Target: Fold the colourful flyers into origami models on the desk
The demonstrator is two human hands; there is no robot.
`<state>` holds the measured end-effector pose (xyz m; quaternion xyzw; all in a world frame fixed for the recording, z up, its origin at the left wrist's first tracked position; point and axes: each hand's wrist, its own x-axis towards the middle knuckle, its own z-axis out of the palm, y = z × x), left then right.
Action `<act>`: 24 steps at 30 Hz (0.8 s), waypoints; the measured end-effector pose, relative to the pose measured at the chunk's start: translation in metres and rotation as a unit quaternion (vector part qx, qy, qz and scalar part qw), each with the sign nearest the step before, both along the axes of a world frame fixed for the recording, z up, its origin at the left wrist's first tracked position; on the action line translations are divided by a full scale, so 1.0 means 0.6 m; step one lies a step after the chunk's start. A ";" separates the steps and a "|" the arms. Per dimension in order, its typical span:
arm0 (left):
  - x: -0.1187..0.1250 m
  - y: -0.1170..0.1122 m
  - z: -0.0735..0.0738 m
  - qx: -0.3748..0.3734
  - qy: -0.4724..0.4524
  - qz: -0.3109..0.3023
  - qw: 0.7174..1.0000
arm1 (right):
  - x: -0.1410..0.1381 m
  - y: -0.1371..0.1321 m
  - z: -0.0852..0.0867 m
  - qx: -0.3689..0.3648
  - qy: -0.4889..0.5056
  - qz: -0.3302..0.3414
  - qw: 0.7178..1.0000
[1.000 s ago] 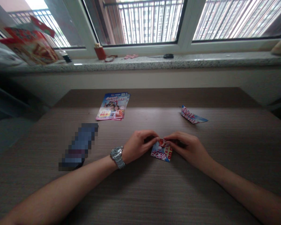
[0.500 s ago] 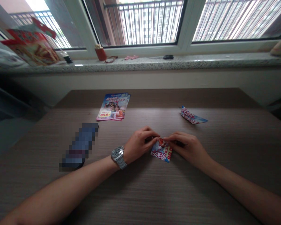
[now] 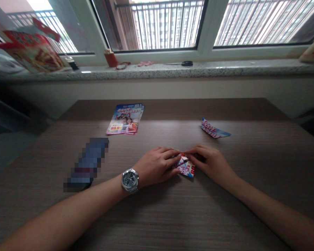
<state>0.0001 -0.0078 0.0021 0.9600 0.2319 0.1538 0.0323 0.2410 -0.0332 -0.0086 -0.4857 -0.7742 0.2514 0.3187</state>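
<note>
A small folded paper flyer (image 3: 186,168), printed in blue, red and white, lies on the table between my hands. My left hand (image 3: 158,164), with a metal watch (image 3: 130,180) on the wrist, holds down its left side. Its fingers reach over the paper and the thumb is by the lower edge. My right hand (image 3: 210,158) pinches the paper's upper right edge between thumb and fingertips. The left part of the flyer is hidden under my left fingers.
Another folded paper (image 3: 214,130) rests behind my right hand. A stack of flyers (image 3: 125,119) lies at the back left, with a blurred-out dark flat object (image 3: 87,164) in front of it. Scissors (image 3: 186,63) and a red food bag (image 3: 38,50) are on the windowsill.
My left hand has turned flatter and spread its fingers down over the flyer's left side. The right hand still pinches the upper edge. The view has shifted slightly.
</note>
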 end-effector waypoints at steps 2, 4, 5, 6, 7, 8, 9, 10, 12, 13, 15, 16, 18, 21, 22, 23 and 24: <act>0.000 0.000 -0.001 -0.007 0.005 0.002 1.000 | 0.000 0.000 -0.003 0.014 -0.008 0.001 1.000; 0.000 -0.001 -0.001 -0.012 0.010 0.002 1.000 | 0.002 0.001 -0.009 0.034 -0.013 0.006 0.999; 0.000 -0.001 0.000 -0.014 0.011 0.003 1.000 | 0.003 0.002 -0.012 0.052 -0.013 0.005 0.999; 0.000 -0.001 0.000 -0.015 0.013 0.004 1.000 | 0.004 0.002 -0.015 0.066 -0.020 0.005 0.998; 0.000 -0.002 0.001 -0.015 0.014 0.005 1.000 | 0.004 0.003 -0.017 0.080 -0.030 0.008 0.996; 0.000 -0.002 0.002 -0.014 0.016 0.007 1.000 | 0.005 0.003 -0.018 0.098 -0.040 0.012 0.994; 0.000 -0.003 0.002 -0.013 0.017 0.009 1.000 | 0.006 0.003 -0.018 0.111 -0.052 0.016 0.992; 0.000 -0.003 0.003 -0.011 0.020 0.010 1.000 | 0.007 0.002 -0.017 0.122 -0.064 0.022 0.990; -0.001 -0.004 0.003 -0.007 0.028 0.010 1.000 | 0.009 -0.002 -0.013 0.143 -0.096 0.045 0.984; -0.001 -0.004 0.003 -0.004 0.031 0.009 0.999 | 0.010 -0.005 -0.010 0.152 -0.115 0.061 0.980; -0.002 -0.005 0.001 0.002 0.036 0.008 0.999 | 0.013 -0.010 -0.003 0.170 -0.157 0.100 0.968; -0.002 -0.005 0.000 0.004 0.036 0.007 0.999 | 0.015 -0.013 0.000 0.175 -0.171 0.113 0.963; -0.003 -0.005 -0.002 0.006 0.037 0.006 0.999 | 0.017 -0.017 0.004 0.179 -0.197 0.136 0.954; -0.004 -0.005 -0.003 0.002 0.036 0.002 0.999 | 0.019 -0.021 0.005 0.177 -0.219 0.152 0.948; -0.005 -0.004 -0.002 -0.001 0.035 -0.001 0.999 | 0.020 -0.022 0.004 0.175 -0.223 0.150 0.947; -0.006 -0.004 0.000 -0.003 0.036 -0.008 0.999 | 0.021 -0.023 0.004 0.173 -0.227 0.145 0.947; -0.008 -0.003 0.001 -0.006 0.037 -0.018 0.999 | 0.022 -0.024 0.003 0.172 -0.230 0.141 0.947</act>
